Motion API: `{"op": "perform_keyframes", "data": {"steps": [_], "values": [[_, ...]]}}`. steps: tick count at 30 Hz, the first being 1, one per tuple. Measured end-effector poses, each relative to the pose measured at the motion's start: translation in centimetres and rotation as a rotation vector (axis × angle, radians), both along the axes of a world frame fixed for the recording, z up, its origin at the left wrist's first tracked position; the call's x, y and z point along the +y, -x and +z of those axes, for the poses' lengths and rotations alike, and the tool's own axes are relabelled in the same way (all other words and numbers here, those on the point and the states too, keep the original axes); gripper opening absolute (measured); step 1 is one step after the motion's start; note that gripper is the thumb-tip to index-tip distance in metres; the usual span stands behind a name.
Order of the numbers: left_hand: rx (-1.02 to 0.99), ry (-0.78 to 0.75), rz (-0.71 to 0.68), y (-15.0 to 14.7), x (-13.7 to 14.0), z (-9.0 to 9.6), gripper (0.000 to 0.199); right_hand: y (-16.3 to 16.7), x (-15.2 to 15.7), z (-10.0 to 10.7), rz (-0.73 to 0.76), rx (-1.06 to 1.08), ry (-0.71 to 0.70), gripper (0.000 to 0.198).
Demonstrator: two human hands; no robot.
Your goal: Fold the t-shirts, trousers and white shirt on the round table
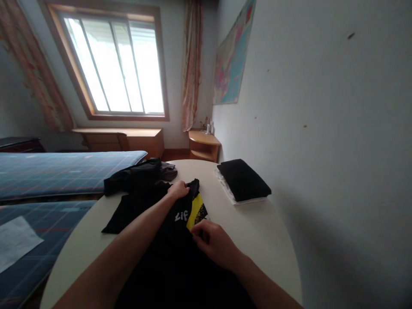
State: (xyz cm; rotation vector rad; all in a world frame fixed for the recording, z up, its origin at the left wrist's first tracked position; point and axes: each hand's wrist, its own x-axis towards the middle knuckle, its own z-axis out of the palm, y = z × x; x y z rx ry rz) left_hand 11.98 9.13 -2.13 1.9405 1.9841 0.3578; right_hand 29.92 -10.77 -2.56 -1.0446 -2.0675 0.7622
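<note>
A black T-shirt (174,240) with white lettering and a yellow patch is spread on the round table (257,240); its near part runs down toward me. Stretched far forward, my left hand (178,189) is closed on the cloth near the shirt's far end. My right hand (216,241) pinches the right edge of the shirt, just below the yellow patch, with thumb and fingers together. Left of my left arm, a flap of black cloth (120,214) lies flat, and it touches a rumpled dark pile.
Dark clothes (137,175) lie heaped at the table's far left. A folded black garment (243,179) rests on white cloth at the right, near the wall. Blue plaid mattresses (64,171) flank the table's left, one with a white sheet of paper (17,240).
</note>
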Motion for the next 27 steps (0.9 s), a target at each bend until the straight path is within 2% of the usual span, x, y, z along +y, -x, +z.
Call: {"op": "perform_keyframes", "data": {"steps": [5, 11, 18, 20, 23, 27], "values": [[0.042, -0.017, 0.057, -0.8, -0.2, 0.3, 0.053, 0.0, 0.0, 0.1, -0.013, -0.034, -0.039, 0.027], [0.07, -0.011, 0.053, -1.3, -0.2, -0.4, 0.04, -0.1, -0.1, 0.6, -0.13, -0.237, -0.091, 0.05], [0.043, -0.05, 0.03, -0.5, 0.1, -1.1, 0.031, -0.2, 0.2, 0.3, -0.268, -0.423, -0.192, 0.028], [0.022, -0.065, 0.006, -0.2, 0.2, -1.3, 0.027, -0.1, 0.3, 0.3, -0.258, -0.455, -0.249, 0.029], [-0.02, -0.087, -0.023, 0.2, 0.3, -1.8, 0.022, 0.3, 0.6, 0.6, -0.203, -0.505, -0.314, 0.041], [-0.105, -0.126, -0.037, 0.4, 0.4, -2.2, 0.017, 0.8, 1.3, 0.3, -0.203, -0.542, -0.339, 0.024]]}}
